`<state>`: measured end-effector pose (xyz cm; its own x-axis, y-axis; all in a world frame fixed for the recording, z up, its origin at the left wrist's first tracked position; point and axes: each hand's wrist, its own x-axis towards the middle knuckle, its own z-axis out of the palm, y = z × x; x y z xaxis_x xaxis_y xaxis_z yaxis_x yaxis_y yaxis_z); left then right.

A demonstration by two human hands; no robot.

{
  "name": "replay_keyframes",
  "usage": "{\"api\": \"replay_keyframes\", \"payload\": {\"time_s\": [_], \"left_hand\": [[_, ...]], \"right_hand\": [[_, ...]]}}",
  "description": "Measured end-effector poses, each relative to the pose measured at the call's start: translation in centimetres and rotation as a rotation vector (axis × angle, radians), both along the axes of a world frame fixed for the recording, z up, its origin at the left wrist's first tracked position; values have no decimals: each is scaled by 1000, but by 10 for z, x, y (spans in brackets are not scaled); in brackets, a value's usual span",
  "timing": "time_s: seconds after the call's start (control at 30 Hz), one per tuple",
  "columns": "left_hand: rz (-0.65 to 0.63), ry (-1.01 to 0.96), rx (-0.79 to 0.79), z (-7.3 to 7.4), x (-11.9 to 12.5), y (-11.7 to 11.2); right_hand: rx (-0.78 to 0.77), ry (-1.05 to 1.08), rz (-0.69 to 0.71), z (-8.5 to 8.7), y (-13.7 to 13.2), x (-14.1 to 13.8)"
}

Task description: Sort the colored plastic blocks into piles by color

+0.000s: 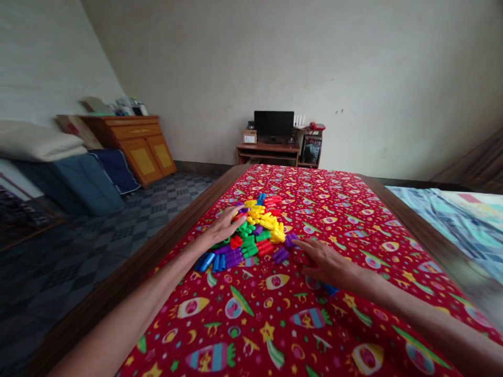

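Note:
A pile of colourful plastic toy pieces lies on a red cloth (275, 324) printed with rockets and stars. Yellow pieces (271, 224) are at the upper right of the pile, with green pieces (249, 245) below them. Purple pieces (233, 256) and blue pieces (214, 262) line the near left edge. My left hand (228, 224) lies over the pile's left side, fingers stretched out. To the right, my right hand (324, 260) reaches in with its index finger at a purple piece (291, 241). Another purple piece (280, 255) is close by. Under my right wrist, a blue piece (330, 289) shows partly.
The cloth covers a dark wooden bed or table with a brown edge (396, 212). Beyond it stand a desk (267, 148) and a monitor (274, 123). An orange-brown cabinet (137, 146) is at the left. Light blue patterned bedding (444, 214) lies at the right.

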<state>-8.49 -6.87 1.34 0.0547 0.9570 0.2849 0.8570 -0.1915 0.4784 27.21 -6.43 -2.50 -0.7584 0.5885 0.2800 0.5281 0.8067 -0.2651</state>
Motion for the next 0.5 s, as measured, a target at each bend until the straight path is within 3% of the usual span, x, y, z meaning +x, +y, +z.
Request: {"api": "replay_keyframes", "payload": {"time_s": [0.1, 0.27, 0.37, 0.5], "left_hand": [[-187, 45, 81, 7, 28, -9], [-293, 93, 120, 14, 56, -30], [-290, 66, 178, 23, 51, -28], [-170, 24, 123, 34, 22, 8]], "right_hand": [[-27, 138, 25, -1, 7, -45], [-118, 313, 101, 21, 31, -102], [-192, 328, 132, 46, 41, -105], [-266, 356, -5, 76, 71, -97]]}}
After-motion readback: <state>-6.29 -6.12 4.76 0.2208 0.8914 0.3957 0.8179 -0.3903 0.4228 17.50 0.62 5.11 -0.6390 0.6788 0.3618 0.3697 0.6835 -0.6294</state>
